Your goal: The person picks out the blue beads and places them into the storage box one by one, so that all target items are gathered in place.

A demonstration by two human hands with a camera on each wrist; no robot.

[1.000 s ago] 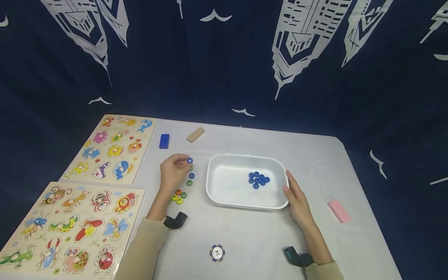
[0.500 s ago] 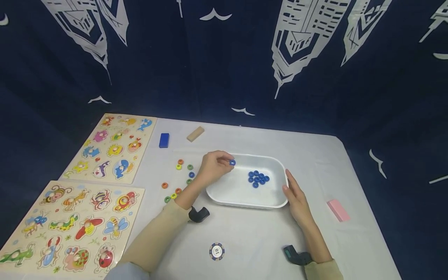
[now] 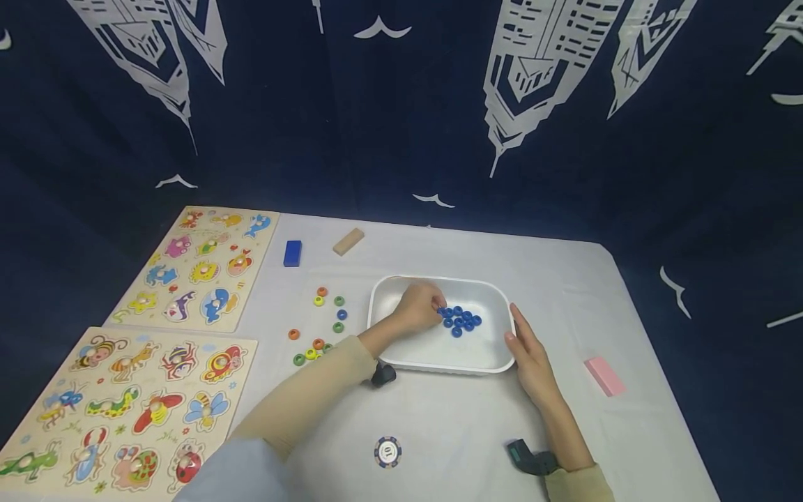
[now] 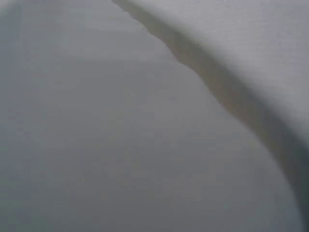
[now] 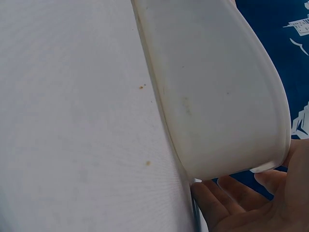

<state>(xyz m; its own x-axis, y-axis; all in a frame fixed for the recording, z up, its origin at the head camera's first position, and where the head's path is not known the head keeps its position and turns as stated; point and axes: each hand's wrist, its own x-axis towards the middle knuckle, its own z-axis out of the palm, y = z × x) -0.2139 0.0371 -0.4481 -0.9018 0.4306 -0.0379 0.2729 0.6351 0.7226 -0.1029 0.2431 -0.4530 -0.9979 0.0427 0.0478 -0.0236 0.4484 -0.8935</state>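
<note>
In the head view my left hand (image 3: 419,307) reaches into the white tray (image 3: 401,348), pinching a blue bead (image 3: 440,312) at its fingertips. That bead is right at the left side of a cluster of several blue beads (image 3: 459,322) on the tray floor. My right hand (image 3: 532,355) rests against the tray's right end, fingers extended along the outside and thumb at the rim. In the right wrist view, fingers (image 5: 241,193) touch the tray's outer wall (image 5: 217,106). The left wrist view shows only the blurred tray side (image 4: 120,130), without the hand.
Left of the tray lie loose orange, yellow, green and blue beads (image 3: 341,314). Two animal puzzle boards (image 3: 188,268) cover the table's left side. A blue block (image 3: 292,254), wooden block (image 3: 348,241), pink block (image 3: 605,376) and poker chip (image 3: 387,452) surround the tray.
My left hand has carried a blue bead rightward from the loose beads, over the tray's left rim and down to the blue cluster. My right hand has stayed at the tray's right end.
</note>
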